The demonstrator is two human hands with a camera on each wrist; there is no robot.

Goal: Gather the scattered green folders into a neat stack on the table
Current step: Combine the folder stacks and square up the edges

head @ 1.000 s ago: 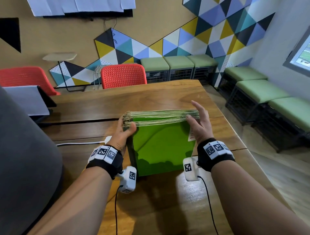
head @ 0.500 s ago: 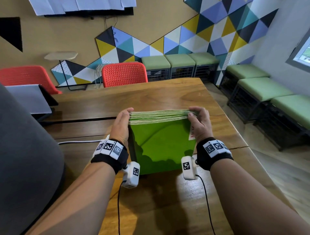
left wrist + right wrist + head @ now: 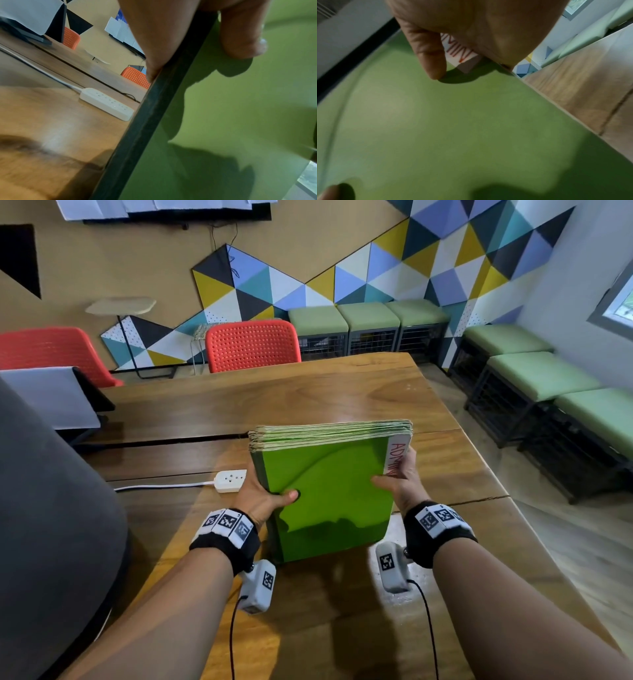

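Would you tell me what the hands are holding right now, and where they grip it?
Both hold the folders, stood on edge: the left hand grips the left side edge, the right hand the right edge by the label.

1. Glossy, smooth green card on the folders (image 3: 329, 494), pale paper edges on top.
2. Polished, grainy wood on the table (image 3: 308, 395).
3. Smooth white plastic on the power strip (image 3: 230, 481).
4. Perforated orange plastic on the chair (image 3: 251, 345).

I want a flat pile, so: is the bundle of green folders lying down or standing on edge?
Standing on edge: the green folders rest their lower edge on the table, with left hand and right hand gripping the sides.
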